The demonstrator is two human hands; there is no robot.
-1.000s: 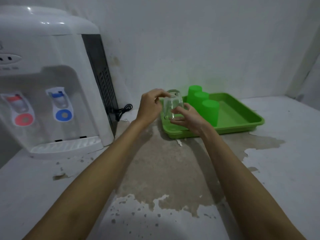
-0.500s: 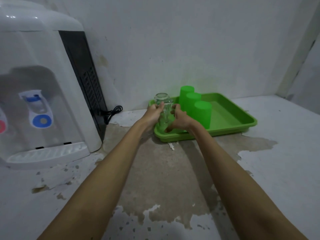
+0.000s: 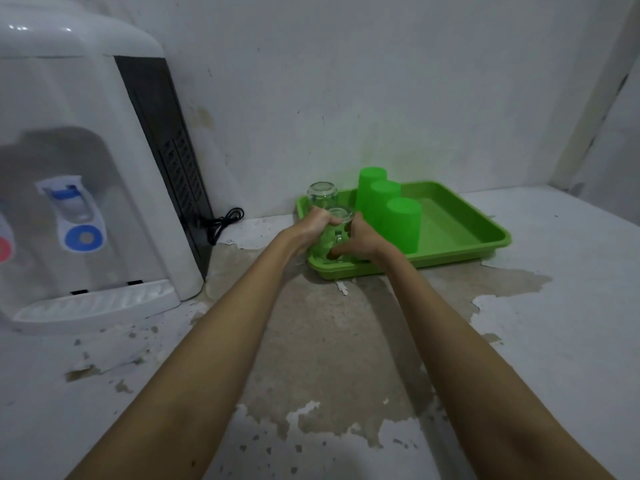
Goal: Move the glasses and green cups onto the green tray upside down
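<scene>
- Both hands, left and right, have fingers wrapped round an upturned glass at the tray's near-left corner.
- Glass: stiff, slick, breakable; likely best held by its sides.

Both hands' fingers hide the near glass's lower half.

Pantry corner, water dispenser (peeling counter)
</scene>
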